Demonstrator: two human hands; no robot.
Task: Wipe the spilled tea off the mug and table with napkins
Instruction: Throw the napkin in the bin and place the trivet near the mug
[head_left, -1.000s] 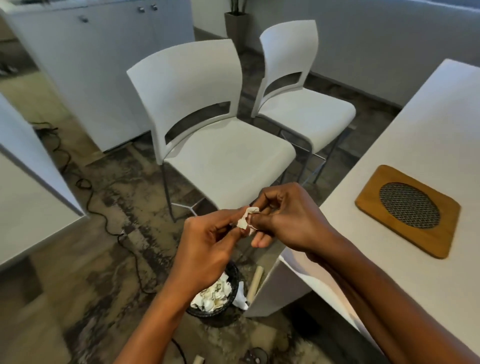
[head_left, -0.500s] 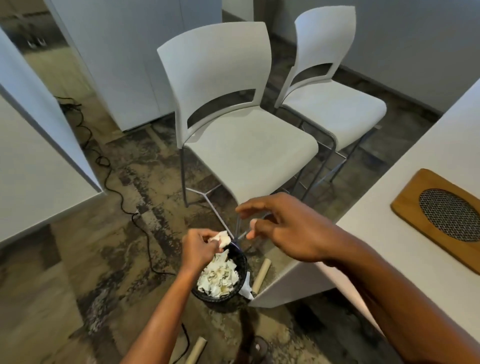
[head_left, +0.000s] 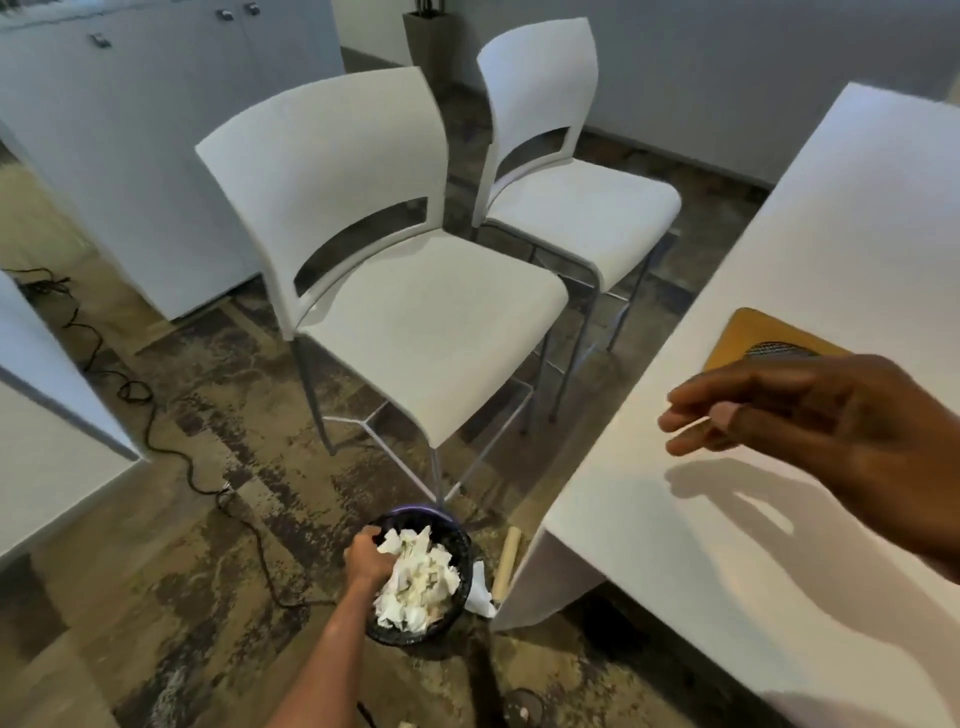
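My left hand (head_left: 364, 559) is down at the left rim of a black mesh waste bin (head_left: 462, 545) on the floor, its curled fingers pressed against the crumpled, tea-stained napkins (head_left: 415, 582) that fill the bin. Whether it still grips a napkin is hidden by the back of the hand. My right hand (head_left: 810, 421) hovers over the near corner of the white table (head_left: 779, 234), fingers loosely apart and empty. No mug is in view.
A wooden trivet (head_left: 748, 332) with a mesh centre lies on the table behind my right hand. Two white chairs (head_left: 415, 322) (head_left: 582, 208) stand beyond the bin. A cardboard tube (head_left: 506, 558) and a loose napkin (head_left: 480, 592) lie beside the bin. A black cable (head_left: 171, 457) crosses the floor.
Both hands held a small napkin wad together; my left hand then carried it down into the bin, while my right hand let go and swung right over the table.
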